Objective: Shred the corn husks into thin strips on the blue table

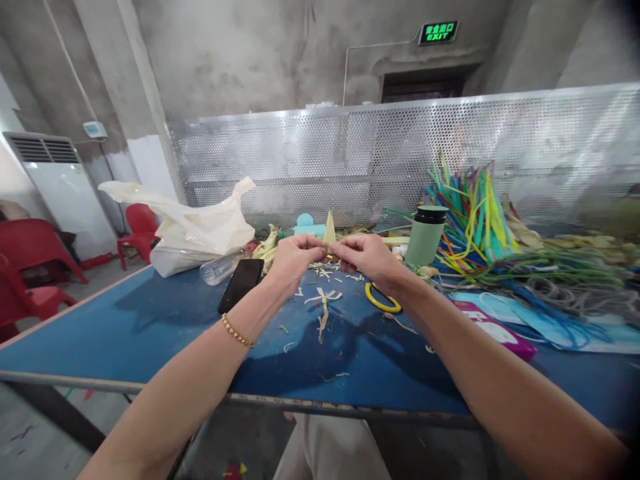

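Note:
Between my two hands stands a pale yellow-green pointed piece of leaf, like corn husk, with its tip upward. My left hand pinches its lower left side. On the lower right, my right hand pinches it too, thumb and fingers together. Below them on the blue table lies a small figure of knotted husk strips. Scraps of cut husk are scattered around it. Yellow-handled scissors lie close to my right wrist, their blades hidden.
To the left are a black phone, a clear plastic bottle and a white plastic bag. A green tumbler, colored strips, green cords, blue masks and a purple box crowd the right.

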A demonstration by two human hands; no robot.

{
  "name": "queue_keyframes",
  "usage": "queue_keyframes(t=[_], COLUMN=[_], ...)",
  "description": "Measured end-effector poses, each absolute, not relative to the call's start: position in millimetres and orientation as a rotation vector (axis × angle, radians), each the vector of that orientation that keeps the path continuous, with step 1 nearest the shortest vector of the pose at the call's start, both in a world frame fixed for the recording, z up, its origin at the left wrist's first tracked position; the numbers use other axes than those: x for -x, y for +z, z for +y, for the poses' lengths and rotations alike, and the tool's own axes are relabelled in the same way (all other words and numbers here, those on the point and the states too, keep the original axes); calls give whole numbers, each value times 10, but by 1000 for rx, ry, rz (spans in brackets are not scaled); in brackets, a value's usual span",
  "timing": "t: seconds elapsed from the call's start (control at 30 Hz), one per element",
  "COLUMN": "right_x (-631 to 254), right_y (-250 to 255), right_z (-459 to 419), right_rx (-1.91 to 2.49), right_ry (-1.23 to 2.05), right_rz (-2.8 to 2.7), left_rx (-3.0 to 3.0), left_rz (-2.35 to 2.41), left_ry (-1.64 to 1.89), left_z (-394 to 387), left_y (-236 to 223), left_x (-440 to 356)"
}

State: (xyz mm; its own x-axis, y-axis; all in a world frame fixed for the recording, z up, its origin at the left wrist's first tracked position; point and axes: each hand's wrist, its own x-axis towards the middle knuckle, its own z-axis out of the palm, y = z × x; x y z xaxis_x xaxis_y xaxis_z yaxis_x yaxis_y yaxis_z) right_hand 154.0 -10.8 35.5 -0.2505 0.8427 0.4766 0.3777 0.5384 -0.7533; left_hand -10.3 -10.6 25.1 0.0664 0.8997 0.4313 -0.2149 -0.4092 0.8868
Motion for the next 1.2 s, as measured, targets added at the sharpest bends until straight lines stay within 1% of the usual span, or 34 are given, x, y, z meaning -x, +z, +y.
queue_keyframes(t=[0.3, 0.53, 0.73, 1.1, 1.2], right_x=[-1483, -1513, -1530, -1504, -1496], right_y=[362, 352, 338, 322, 327], right_z=[-142, -92, -53, -49, -52], right_rx=[997, 986, 1015, 1042, 1042], right_ry=[681, 566, 372, 286, 283], right_rz=[-1800, -1830, -1861, -1870, -1888], left_rx=[-1434, -1351, -1358, -1293, -1275], left_rz=[776, 664, 610, 622, 654], left_ry=[1500, 1408, 1343, 1281, 1341], left_z=[-120, -130, -98, -50, -61], left_y=[239, 222, 190, 133, 145], left_x=[81, 77, 89, 94, 81])
